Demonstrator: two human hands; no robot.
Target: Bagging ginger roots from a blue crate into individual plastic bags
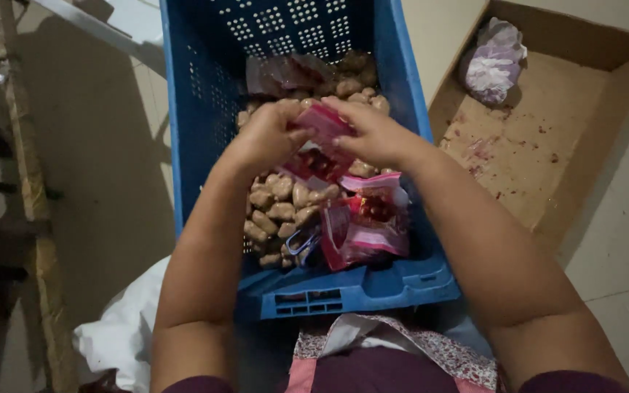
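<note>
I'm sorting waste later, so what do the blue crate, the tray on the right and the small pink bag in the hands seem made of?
Blue crate: likely hard moulded plastic, with perforated walls and a smooth finish. Tray: looks like brown cardboard, matte, folded and stained. Pink bag: seemingly thin glossy plastic film, crinkled between the left hand and right hand.

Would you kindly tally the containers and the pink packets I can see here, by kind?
Blue plastic crate: 1
Cardboard box: 1
Pink packets: 2, one held by the left hand and right hand at, one lying in the crate
Crumpled bag in the box: 1
Total: 5
</note>
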